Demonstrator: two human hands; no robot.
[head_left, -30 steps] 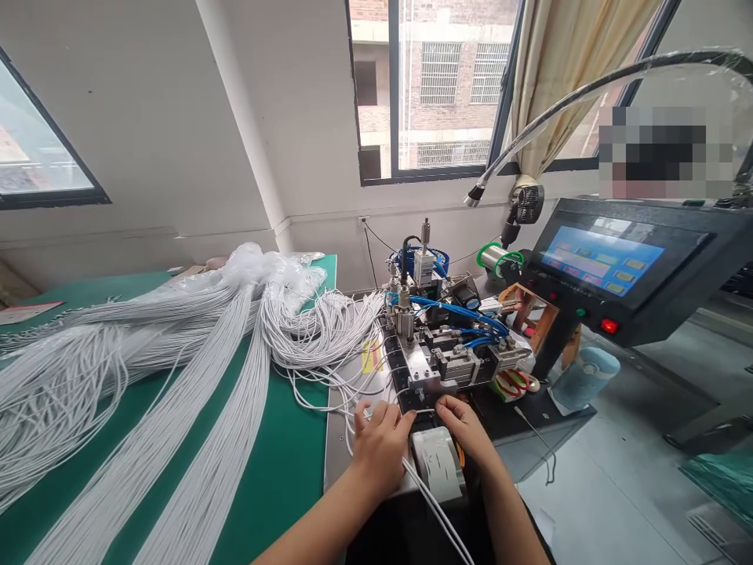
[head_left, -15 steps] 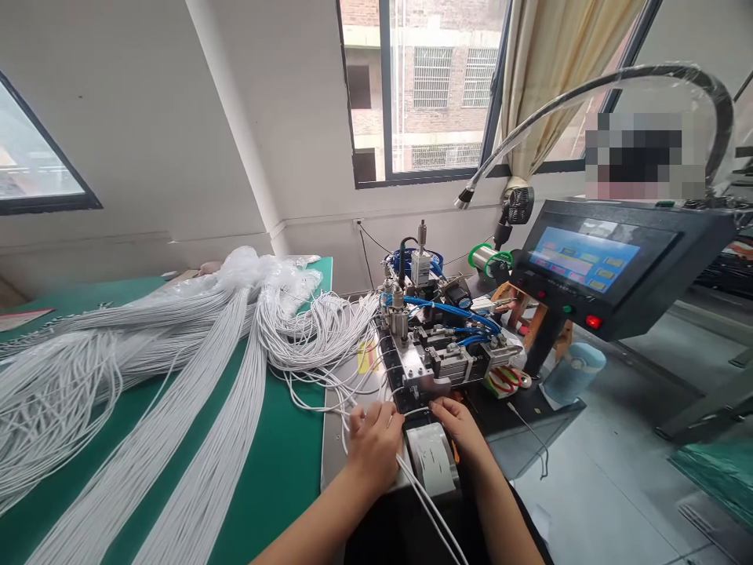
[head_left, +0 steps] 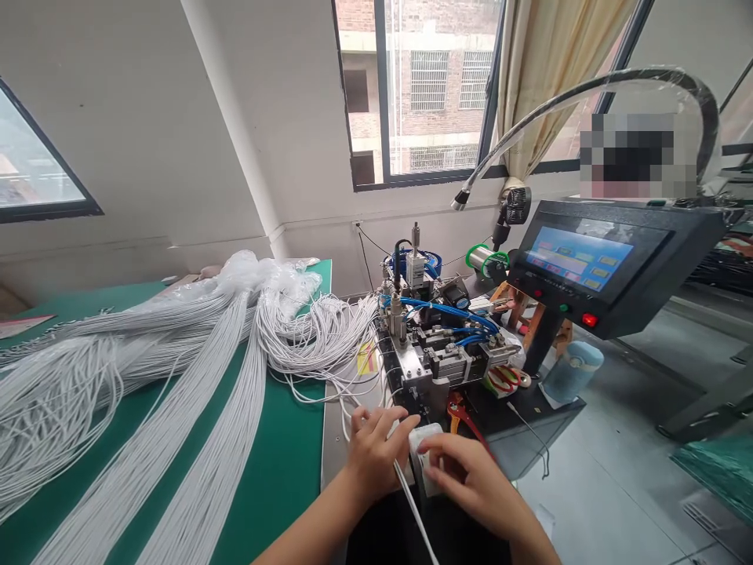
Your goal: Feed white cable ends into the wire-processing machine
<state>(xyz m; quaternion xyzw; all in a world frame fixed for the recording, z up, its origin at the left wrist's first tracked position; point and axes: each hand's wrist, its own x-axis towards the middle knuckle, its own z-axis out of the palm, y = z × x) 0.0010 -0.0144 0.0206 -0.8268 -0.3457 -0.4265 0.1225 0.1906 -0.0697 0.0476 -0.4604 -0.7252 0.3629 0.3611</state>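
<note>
My left hand (head_left: 375, 453) rests at the front of the small metal machine (head_left: 438, 357), its fingers curled round a white cord (head_left: 412, 506) that runs down towards me. My right hand (head_left: 471, 471) lies just to its right, over the white box (head_left: 424, 455) in front of the machine, fingers bent and touching it. Whether it grips anything I cannot make out. Red-handled scissors (head_left: 464, 413) lie beside the machine, just past my right hand.
Large bundles of white cords (head_left: 176, 369) spread over the green mat (head_left: 282, 471) on the left. A black console with a touch screen (head_left: 580, 257) stands on the right, a flexible lamp arm (head_left: 565, 94) arching above. A pale blue cup (head_left: 569, 370) sits below the console.
My right hand has drawn back from the machine's front slot towards me and now covers the white box. The red scissors have come into sight. My left hand stays in place.
</note>
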